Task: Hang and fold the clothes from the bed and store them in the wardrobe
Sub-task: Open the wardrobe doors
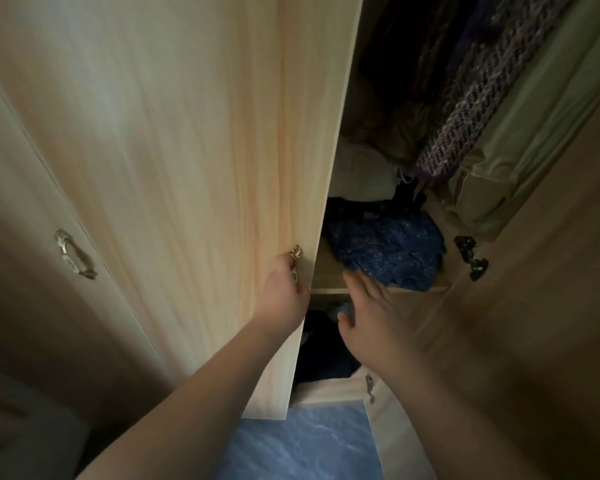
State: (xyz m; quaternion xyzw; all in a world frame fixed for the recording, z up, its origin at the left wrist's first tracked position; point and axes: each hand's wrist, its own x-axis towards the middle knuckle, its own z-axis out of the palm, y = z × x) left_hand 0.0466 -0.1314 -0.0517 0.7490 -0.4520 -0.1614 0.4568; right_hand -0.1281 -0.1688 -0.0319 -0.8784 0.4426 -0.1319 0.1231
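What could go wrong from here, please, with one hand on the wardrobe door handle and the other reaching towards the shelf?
1. The right hand lies open close to the door edge; if the left hand, gripping the handle, swings the door shut, it might get pinched.
2. The blue garment reaches the front edge of the shelf; it could slip off or catch in the door.

The left hand (281, 292) hides its fingertips behind the gold handle (296, 252). The right hand (368, 306), lower centre, is blurred. At upper right the hanging garments (492, 109) are cut off by the frame; the dark heap (323, 355) at lower centre is unreadable.
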